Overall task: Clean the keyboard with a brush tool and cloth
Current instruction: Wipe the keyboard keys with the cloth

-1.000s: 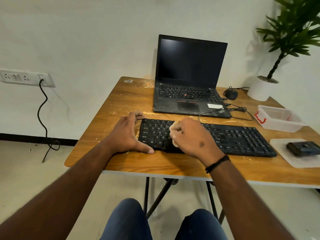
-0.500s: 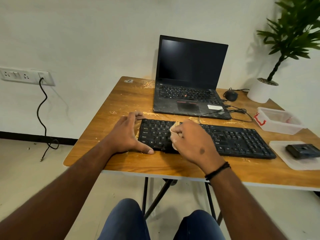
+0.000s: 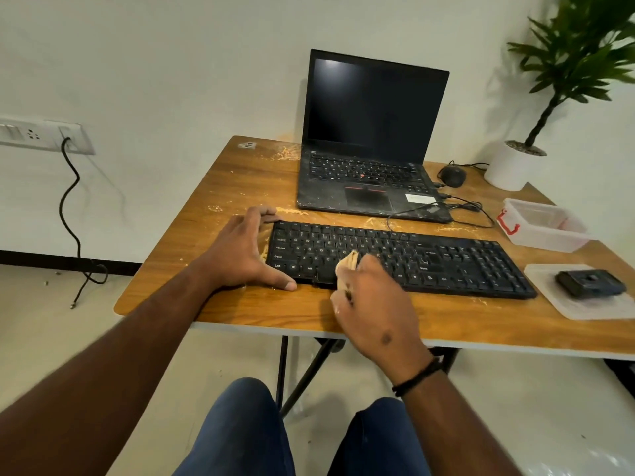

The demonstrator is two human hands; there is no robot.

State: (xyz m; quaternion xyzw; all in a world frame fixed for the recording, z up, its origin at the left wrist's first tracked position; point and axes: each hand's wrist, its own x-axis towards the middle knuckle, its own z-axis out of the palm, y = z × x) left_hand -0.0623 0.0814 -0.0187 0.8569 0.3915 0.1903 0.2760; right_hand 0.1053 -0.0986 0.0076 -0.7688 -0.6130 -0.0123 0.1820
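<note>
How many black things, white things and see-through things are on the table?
Black: 4, the keyboard, laptop, mouse and small block.
White: 1, the plant pot.
See-through: 2, the box and lid.
Total: 7

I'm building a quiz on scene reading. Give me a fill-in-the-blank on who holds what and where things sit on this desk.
1. The right hand holds a ____ against the keyboard.
2. The left hand braces the keyboard's ____ end.
3. Behind the keyboard stands an open ____ with a dark screen.
4. The mouse lies between the laptop and the ____.

Missing words: cloth; left; laptop; plant pot
</note>
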